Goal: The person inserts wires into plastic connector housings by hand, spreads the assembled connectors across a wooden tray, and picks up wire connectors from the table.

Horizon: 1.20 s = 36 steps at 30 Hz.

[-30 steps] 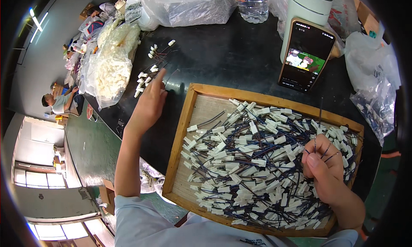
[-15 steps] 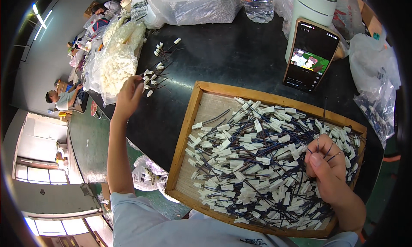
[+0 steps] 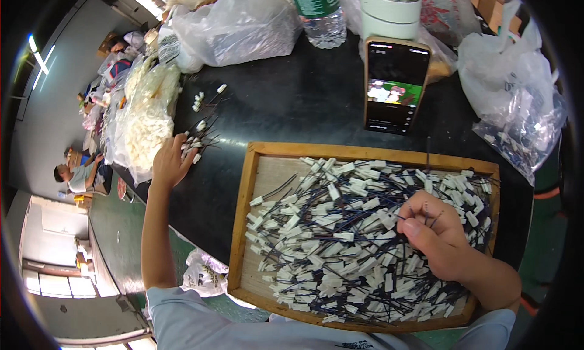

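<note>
My left hand (image 3: 168, 162) reaches to the far left of the black table, with its thumb and fingers apart at a small loose group of white wired connectors (image 3: 201, 126). The fingertips touch or nearly touch them; the exact contact cannot be made out. Over the right part of a wooden-framed tray (image 3: 365, 149), my right hand (image 3: 441, 237) is closed in a pinch on several thin dark wires (image 3: 426, 211), whose ends stick out past the fingers. Beneath it, the tray holds a thick heap of white connectors (image 3: 331, 240) with dark wires.
A clear bag of cream-coloured parts (image 3: 143, 134) lies left of my left hand. Behind the tray, a phone (image 3: 395, 88) leans on a pale green flask (image 3: 389, 12), beside a water bottle (image 3: 319, 15). Plastic bags (image 3: 243, 31) line the back; another bag (image 3: 517, 94) lies right.
The whole view has shifted, so the table things sit further left. My left thumb and fingers have spread at the loose connectors. My right hand keeps its pinch on the wires.
</note>
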### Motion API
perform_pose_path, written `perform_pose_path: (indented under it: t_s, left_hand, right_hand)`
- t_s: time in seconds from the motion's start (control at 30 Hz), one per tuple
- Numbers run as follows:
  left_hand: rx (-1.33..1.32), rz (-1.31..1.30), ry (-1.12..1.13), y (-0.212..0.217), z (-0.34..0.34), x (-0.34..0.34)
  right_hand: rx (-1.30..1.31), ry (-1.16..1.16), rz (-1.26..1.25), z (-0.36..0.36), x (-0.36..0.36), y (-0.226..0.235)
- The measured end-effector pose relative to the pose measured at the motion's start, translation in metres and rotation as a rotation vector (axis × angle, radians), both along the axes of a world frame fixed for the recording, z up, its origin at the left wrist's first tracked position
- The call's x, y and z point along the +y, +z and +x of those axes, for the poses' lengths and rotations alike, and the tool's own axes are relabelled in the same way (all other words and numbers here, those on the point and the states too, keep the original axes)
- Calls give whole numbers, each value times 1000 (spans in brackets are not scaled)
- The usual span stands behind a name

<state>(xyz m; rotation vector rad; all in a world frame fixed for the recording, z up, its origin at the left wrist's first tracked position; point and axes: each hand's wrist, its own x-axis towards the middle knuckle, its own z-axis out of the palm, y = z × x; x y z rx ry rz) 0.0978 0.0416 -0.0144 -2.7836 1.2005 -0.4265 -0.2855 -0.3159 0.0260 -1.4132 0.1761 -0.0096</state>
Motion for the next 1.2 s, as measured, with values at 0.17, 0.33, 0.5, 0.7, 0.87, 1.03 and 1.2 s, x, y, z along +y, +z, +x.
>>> perform_pose_path:
  t_s: [0.17,0.33,0.5,0.7,0.87,1.03,1.2]
  left_hand:
    - [-2,58,66,1,1,-13]
    - [67,-26,43,-5,2,-13]
    - [36,-4,64,-5,-11,-24]
    - [49,62,122,-3,-18,-25]
    - [57,38,57,-2,-29,-18]
    - [28,-66,187,-13,-26,-8]
    - [480,-518,236,-6,-6,13]
  right_hand:
    - [15,7,-59,-1,-3,-2]
    - [-10,11,-71,0,-2,-1]
    - [-12,-4,-67,0,-1,-1]
    - [0,-4,-58,-1,0,1]
    - [-1,-10,-91,-2,-1,0]
    - [-2,-21,-72,-1,2,0]
    - [-5,-4,-87,-3,1,1]
